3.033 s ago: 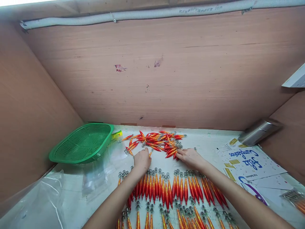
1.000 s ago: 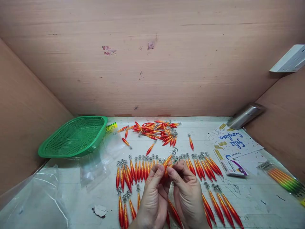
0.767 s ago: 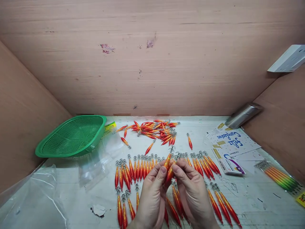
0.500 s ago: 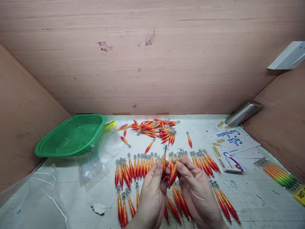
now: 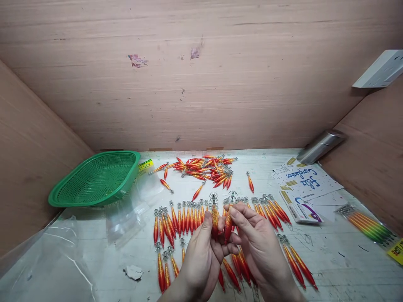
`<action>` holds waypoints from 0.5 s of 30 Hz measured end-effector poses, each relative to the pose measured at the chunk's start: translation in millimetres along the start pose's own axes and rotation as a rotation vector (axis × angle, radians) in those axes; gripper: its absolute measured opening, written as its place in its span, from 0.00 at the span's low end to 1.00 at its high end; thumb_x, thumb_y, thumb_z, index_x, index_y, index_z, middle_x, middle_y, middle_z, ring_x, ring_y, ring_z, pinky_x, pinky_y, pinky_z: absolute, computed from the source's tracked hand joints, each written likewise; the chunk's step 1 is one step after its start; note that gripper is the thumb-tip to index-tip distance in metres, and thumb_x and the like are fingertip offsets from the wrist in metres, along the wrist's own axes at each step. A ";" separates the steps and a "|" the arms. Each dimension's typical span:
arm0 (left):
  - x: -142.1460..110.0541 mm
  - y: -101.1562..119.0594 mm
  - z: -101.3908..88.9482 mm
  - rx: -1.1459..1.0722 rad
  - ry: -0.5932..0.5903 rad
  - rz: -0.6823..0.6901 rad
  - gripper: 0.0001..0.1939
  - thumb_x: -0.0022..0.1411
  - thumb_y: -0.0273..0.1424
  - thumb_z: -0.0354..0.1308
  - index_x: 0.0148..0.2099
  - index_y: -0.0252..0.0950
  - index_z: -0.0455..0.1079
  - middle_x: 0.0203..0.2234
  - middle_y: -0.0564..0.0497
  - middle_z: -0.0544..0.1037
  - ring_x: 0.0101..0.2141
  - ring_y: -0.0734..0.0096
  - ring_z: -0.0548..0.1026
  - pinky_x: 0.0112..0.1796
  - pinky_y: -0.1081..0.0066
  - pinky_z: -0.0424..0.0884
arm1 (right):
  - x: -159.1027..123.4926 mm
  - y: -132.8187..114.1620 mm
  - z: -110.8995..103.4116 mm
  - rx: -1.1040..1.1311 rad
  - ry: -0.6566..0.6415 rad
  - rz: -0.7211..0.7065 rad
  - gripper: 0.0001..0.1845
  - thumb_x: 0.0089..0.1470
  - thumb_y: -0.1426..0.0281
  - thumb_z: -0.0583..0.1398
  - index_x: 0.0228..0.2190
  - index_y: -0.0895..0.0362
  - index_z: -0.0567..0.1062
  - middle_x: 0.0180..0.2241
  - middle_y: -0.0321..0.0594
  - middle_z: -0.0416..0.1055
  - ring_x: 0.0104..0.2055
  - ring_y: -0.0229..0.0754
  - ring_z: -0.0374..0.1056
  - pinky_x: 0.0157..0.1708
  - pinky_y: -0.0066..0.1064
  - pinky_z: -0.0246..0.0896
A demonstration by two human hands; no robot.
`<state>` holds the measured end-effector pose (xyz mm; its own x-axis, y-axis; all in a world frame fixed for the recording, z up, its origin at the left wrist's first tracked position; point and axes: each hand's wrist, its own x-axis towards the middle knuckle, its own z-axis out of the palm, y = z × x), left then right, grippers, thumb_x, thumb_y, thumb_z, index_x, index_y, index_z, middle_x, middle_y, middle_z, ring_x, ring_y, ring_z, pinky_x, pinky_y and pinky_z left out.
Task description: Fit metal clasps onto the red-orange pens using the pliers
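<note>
Between the thumb and fingers of my left hand [image 5: 204, 253] is a red-and-gold squid jig [image 5: 215, 220], hooks up. My right hand [image 5: 260, 243] pinches a second squid jig [image 5: 228, 226] beside it, also with its hook crown at the top. The two lures are close together, nearly parallel. Behind and beneath my hands, rows of similar squid jigs [image 5: 188, 220] lie on the white surface; my hands hide part of them. Farther back is a loose pile of squid jigs [image 5: 201, 167], with a few lying apart from it.
A green plastic basket [image 5: 53, 197] sits at the left, near clear plastic bags [image 5: 122, 222]. To the right are printed cards [image 5: 305, 182], a small box [image 5: 300, 209], a metal cylinder [image 5: 323, 147] and a packet of multicoloured lures [image 5: 367, 226]. A torn paper scrap [image 5: 134, 272] lies front left.
The right-hand jig has turned from a slant to nearly upright and moved beside the left-hand one. My left hand's jig has shifted slightly left. The view has moved a little.
</note>
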<state>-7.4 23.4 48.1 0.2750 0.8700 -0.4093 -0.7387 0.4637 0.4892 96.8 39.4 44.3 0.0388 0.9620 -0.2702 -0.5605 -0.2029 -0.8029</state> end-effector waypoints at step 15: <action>-2.9 4.1 2.2 -0.123 -0.154 -0.210 0.23 0.64 0.48 0.58 0.28 0.35 0.59 0.27 0.49 0.72 0.18 0.86 0.52 0.20 0.82 0.46 | -43.9 23.6 -91.0 -0.809 -0.096 -0.492 0.07 0.60 0.64 0.61 0.39 0.50 0.78 0.34 0.39 0.71 0.36 0.41 0.70 0.35 0.26 0.68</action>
<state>-9.8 23.2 52.9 0.5136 0.7764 -0.3653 -0.7222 0.6210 0.3046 157.2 -24.2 -11.2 0.0297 0.9767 0.2125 0.2450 0.1989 -0.9489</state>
